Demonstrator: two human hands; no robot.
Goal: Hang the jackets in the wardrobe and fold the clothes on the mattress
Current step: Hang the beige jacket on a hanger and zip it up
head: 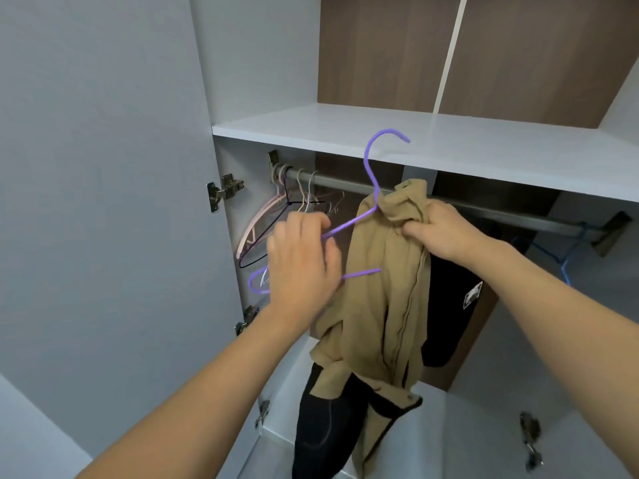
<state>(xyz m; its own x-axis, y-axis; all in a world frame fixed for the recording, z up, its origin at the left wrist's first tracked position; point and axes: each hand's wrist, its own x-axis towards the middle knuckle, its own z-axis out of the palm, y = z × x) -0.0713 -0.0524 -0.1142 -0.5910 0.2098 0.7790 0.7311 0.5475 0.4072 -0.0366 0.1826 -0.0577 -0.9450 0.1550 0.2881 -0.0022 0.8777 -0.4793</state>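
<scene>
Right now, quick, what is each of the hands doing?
Left hand: closed, holding the purple hanger.
Right hand: closed, gripping the tan jacket at its collar.

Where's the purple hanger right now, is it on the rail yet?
Not yet: the purple wire hanger is mid-frame, below the white shelf and before the metal rail, gripped by the left hand, its right arm inside the tan jacket.
</scene>
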